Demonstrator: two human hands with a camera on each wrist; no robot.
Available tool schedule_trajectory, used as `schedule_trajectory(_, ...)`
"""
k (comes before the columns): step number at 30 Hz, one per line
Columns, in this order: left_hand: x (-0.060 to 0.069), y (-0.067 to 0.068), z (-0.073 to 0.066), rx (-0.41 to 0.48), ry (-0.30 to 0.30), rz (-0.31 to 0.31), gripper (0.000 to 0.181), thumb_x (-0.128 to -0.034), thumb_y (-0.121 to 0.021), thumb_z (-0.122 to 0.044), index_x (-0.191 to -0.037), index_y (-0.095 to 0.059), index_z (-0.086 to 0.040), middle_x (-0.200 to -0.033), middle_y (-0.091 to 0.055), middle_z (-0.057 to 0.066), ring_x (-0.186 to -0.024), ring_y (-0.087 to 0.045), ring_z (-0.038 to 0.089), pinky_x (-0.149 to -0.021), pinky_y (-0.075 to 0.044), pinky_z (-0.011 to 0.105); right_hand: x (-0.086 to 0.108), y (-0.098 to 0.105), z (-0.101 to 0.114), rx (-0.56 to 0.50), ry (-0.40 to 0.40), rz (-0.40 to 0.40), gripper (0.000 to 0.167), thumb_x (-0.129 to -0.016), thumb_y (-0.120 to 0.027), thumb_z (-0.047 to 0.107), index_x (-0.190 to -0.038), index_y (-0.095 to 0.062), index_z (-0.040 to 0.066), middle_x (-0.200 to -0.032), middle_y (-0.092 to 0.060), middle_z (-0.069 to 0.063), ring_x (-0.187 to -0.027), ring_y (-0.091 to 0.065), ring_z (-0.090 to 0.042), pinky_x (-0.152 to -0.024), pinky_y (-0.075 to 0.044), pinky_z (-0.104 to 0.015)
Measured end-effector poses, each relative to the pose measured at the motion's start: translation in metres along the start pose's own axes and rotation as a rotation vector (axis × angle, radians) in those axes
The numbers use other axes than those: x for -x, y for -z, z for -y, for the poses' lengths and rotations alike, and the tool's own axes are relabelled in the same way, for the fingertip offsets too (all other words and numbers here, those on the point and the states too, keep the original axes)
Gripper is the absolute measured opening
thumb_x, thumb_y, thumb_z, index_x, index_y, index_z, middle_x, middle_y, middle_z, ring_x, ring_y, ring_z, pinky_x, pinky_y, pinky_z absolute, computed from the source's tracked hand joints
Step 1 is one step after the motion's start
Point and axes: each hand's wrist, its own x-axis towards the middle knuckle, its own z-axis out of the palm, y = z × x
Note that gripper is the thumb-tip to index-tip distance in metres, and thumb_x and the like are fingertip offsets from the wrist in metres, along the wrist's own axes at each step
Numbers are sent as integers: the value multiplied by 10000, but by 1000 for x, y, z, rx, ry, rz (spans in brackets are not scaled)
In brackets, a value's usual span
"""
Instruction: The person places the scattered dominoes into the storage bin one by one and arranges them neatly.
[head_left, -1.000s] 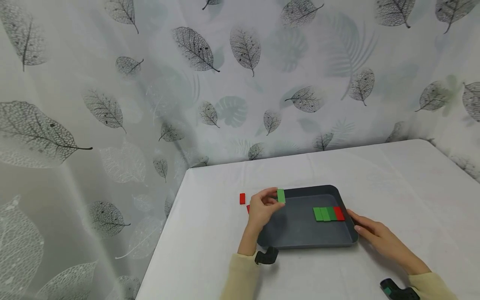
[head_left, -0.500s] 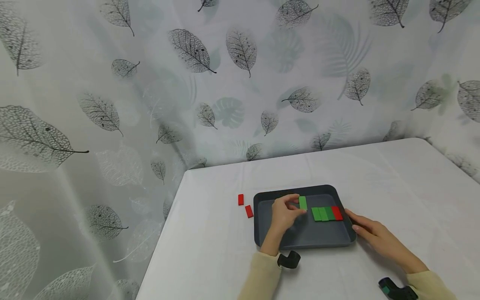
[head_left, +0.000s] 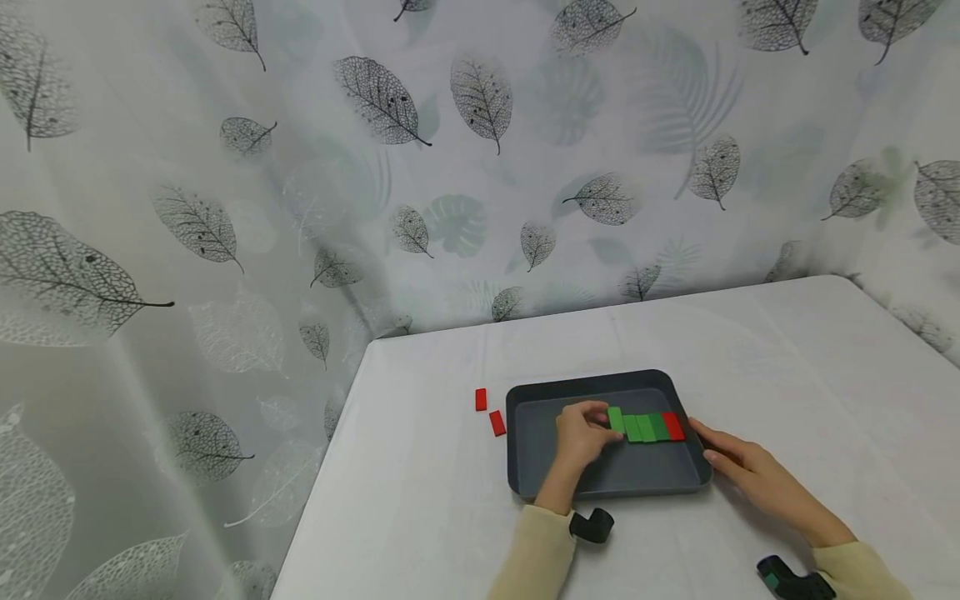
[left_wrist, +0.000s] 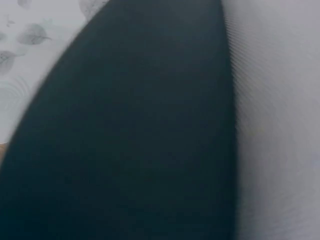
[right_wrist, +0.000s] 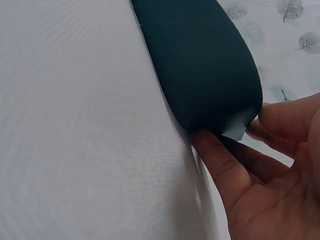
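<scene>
The grey tray (head_left: pixel 637 477) lies on the white desk (head_left: pixel 420 467). Inside it, to the right of its middle, my left hand (head_left: pixel 580 437) has its fingers in a narrow pinch on a light green block (head_left: pixel 616 420), thumb at the end nearer me. I can't tell whether that block touches the tray's bottom. Just beside it, running toward the tray's right wall, is a row: two pale green blocks (head_left: pixel 641 428), a darker green block (head_left: pixel 659 427) and a red block (head_left: pixel 673 426). My right hand (head_left: pixel 753 467) rests its fingers against the outside of the tray's right wall, thumb spread apart from them. Left of the tray are two more blocks: a near red block (head_left: pixel 497 423) just beside the tray's wall, and a far red block (head_left: pixel 481 399) farther out. A leaf-patterned curtain (head_left: pixel 480 183) hangs behind the tray.
</scene>
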Motion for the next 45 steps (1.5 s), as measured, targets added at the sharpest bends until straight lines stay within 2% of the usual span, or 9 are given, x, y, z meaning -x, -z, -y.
schedule_trajectory(4, 1, -2, 1, -13, -1, 5, 447, -620, -853, 92, -1035, -745, -34, -797, -694, 3, -628, -639, 43, -540, -501, 171, 0, -1, -2, 6, 16, -5, 476, -1013, -520, 163, -1448, -434, -9, -1434, -450, -194, -1163, -184, 337, -884, -219, 56)
schedule_trajectory(11, 3, -3, 0, -42, -12, 2, 439, -623, -850, 98, -1032, -746, -24, -776, -683, 2, -621, -647, 37, -535, -496, 157, 0, -1, 0, 17, -1, -3, 476, -1013, -521, 168, -1448, -436, -7, -1428, -463, -265, -1149, -169, 345, -878, -210, 60)
schedule_trajectory(15, 5, -3, -2, -108, -30, -10, 430, -626, -868, 57, -1031, -750, -27, -755, -685, 6, -613, -622, 19, -561, -490, 154, 1, -1, 2, 10, -13, 2, 479, -1014, -519, 171, -1450, -432, -8, -1422, -465, -302, -1134, -157, 353, -870, -199, 64)
schedule_trajectory(23, 4, -4, 0, -229, -62, -23, 407, -633, -891, -13, -1017, -762, -58, -721, -675, -31, -676, -560, 28, -703, -478, 181, 0, -1, 1, 27, -9, -7, 480, -1011, -525, 174, -1449, -436, -4, -1411, -470, -310, -1133, -154, 355, -872, -188, 69)
schedule_trajectory(38, 6, -5, -4, -354, -61, -1, 428, -659, -898, -93, -1063, -758, -94, -694, -630, -73, -650, -536, 33, -664, -475, 190, 2, -2, 3, 24, -32, 0, 486, -1017, -516, 186, -1456, -425, -1, -1417, -461, -312, -1118, -148, 361, -867, -190, 69)
schedule_trajectory(45, 7, -6, -4, -363, -67, 18, 438, -667, -892, -87, -1081, -750, -77, -690, -617, -69, -638, -522, 35, -657, -473, 190, 2, -1, 2, 27, -27, -4, 483, -1015, -518, 180, -1455, -428, 1, -1415, -462, -313, -1122, -148, 358, -869, -182, 71)
